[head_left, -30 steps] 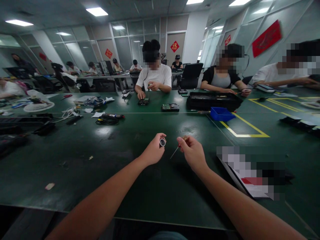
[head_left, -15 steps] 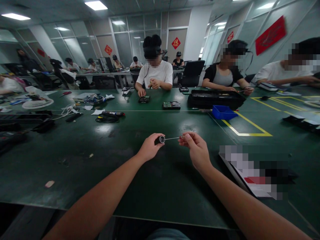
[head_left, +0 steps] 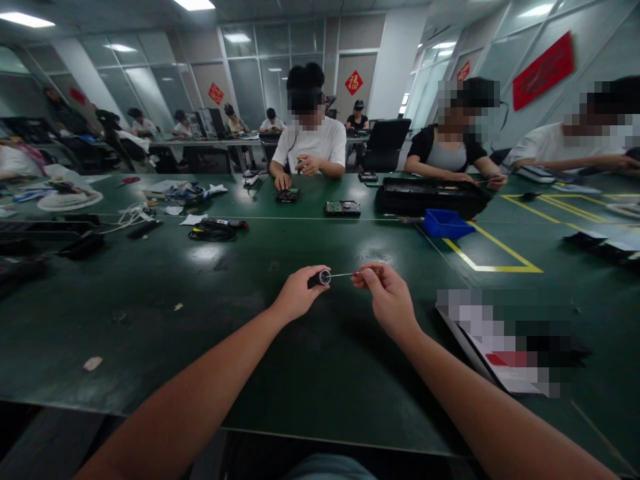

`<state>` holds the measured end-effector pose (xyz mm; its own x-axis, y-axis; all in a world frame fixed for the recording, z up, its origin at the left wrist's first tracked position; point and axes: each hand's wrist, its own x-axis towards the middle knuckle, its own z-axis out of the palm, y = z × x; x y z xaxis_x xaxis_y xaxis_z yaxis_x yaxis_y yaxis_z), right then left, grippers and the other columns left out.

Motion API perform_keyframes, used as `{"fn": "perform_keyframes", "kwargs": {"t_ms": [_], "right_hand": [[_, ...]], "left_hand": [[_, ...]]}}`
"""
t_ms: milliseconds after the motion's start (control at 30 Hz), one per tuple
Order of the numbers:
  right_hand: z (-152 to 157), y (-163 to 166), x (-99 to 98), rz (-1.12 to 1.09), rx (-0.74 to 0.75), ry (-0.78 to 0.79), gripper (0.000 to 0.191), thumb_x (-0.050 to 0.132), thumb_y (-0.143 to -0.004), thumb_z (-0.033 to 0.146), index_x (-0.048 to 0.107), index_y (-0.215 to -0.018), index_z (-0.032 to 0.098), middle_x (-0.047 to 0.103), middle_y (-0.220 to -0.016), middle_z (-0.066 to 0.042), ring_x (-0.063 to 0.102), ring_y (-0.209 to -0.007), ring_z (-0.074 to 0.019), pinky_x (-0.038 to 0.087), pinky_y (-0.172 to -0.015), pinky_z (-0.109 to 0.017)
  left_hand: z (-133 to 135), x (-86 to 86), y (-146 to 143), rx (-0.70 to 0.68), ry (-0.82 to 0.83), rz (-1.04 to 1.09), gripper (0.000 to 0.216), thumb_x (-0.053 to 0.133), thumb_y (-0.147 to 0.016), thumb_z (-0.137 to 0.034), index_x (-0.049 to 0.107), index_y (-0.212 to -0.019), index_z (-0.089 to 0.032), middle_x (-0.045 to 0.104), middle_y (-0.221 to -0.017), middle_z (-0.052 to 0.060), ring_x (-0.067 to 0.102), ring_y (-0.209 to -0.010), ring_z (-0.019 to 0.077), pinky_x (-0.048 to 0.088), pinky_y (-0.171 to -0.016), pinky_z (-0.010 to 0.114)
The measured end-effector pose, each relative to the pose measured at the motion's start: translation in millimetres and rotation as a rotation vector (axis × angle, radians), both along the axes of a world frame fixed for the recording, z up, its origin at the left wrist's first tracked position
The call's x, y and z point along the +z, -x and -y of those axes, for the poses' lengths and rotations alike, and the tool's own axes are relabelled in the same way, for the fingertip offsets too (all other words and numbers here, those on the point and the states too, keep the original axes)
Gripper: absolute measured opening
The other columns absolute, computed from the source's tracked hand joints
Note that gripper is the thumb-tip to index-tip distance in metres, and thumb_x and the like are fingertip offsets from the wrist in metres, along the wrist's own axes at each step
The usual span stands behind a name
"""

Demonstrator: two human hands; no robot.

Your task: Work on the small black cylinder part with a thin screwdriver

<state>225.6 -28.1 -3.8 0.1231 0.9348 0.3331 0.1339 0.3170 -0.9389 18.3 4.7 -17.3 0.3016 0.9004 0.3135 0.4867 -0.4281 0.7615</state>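
Note:
My left hand (head_left: 299,293) is closed around a small black cylindrical part (head_left: 325,277) with a pale ring at its end facing me. Pinched in my right hand (head_left: 387,293) is a screwdriver (head_left: 343,275), its thin metal shaft pointing left and a bit of red showing at the handle. The shaft's tip meets the end of the black part; whether it sits in a screw is too small to tell. Both hands are held above the green table (head_left: 280,373). My fingers hide most of the screwdriver handle and the far side of the part.
Bundled black cable (head_left: 215,231) lies ahead on the left. A blue bin (head_left: 447,224) and a long black housing (head_left: 433,197) stand ahead on the right. A circuit board unit (head_left: 343,208) is near a co-worker (head_left: 310,143) opposite. Blurred-out papers (head_left: 520,383) lie at right.
My right hand has shifted slightly left, bringing the screwdriver handle closer to the black part. My left hand has hardly moved.

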Motion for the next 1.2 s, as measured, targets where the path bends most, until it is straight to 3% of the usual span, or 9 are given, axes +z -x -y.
{"fn": "perform_keyframes", "kwargs": {"t_ms": [200,367,733,833,967,1100,1200], "right_hand": [[5,-2,7.5,0.181,-0.126,0.016,0.035,0.061,-0.091,0.053,0.068,-0.084,0.02,0.07,-0.072,-0.003,0.064,-0.066,-0.0183,0.049,-0.064,-0.033],[8,-2,13.5,0.322,-0.163,0.022,0.042,0.064,-0.088,0.057,0.062,-0.067,0.021,0.064,-0.059,0.0,0.055,-0.053,-0.0157,0.04,-0.055,-0.029],[11,-1,8.2,0.282,-0.025,-0.105,0.016,0.06,-0.092,0.037,0.066,-0.095,0.022,0.07,-0.082,-0.003,0.065,-0.072,-0.0196,0.048,-0.066,-0.032],[12,0,12.7,0.3,0.017,-0.076,0.018,0.058,-0.093,0.038,0.066,-0.094,0.022,0.069,-0.079,-0.002,0.065,-0.071,-0.019,0.047,-0.066,-0.031],[12,2,14.3,0.337,0.003,-0.004,0.033,0.047,-0.099,0.047,0.067,-0.092,0.022,0.059,-0.06,0.002,0.058,-0.057,-0.0168,0.043,-0.058,-0.03],[12,1,9.9,0.319,0.011,-0.038,0.028,0.05,-0.098,0.038,0.06,-0.118,0.022,0.064,-0.074,0.001,0.062,-0.067,-0.0178,0.045,-0.063,-0.03],[13,0,9.7,0.325,0.029,-0.036,0.024,0.048,-0.098,0.037,0.063,-0.111,0.023,0.063,-0.074,0.0,0.062,-0.068,-0.018,0.045,-0.064,-0.031]], "left_hand": [[2,3.3,1,-0.002,-0.029,-0.046,0.037,0.071,-0.087,-0.018,0.067,-0.123,-0.023,0.069,-0.124,0.006,0.062,-0.117,0.0242,0.044,-0.107,0.044],[2,6.5,3,0.0,-0.06,-0.1,0.037,0.072,-0.087,-0.019,0.067,-0.124,-0.023,0.071,-0.117,0.005,0.062,-0.113,0.0242,0.046,-0.103,0.043],[5,9.8,3,-0.033,-0.072,-0.167,0.037,0.07,-0.089,-0.023,0.066,-0.126,-0.024,0.071,-0.114,0.005,0.061,-0.108,0.0245,0.047,-0.097,0.042],[4,7.9,3,-0.035,-0.084,-0.166,0.037,0.071,-0.089,-0.023,0.067,-0.125,-0.024,0.071,-0.114,0.005,0.061,-0.108,0.0245,0.047,-0.097,0.042],[1,4.6,4,-0.023,-0.1,-0.155,0.037,0.072,-0.088,-0.024,0.067,-0.125,-0.025,0.071,-0.115,0.005,0.062,-0.108,0.0243,0.046,-0.098,0.042],[0,3.3,5,-0.017,-0.098,-0.158,0.039,0.072,-0.088,-0.024,0.066,-0.127,-0.025,0.071,-0.116,0.004,0.061,-0.109,0.0242,0.046,-0.098,0.042],[1,3.6,6,-0.019,-0.098,-0.162,0.039,0.072,-0.088,-0.025,0.066,-0.127,-0.026,0.071,-0.118,0.004,0.061,-0.111,0.0242,0.046,-0.099,0.043]]}}
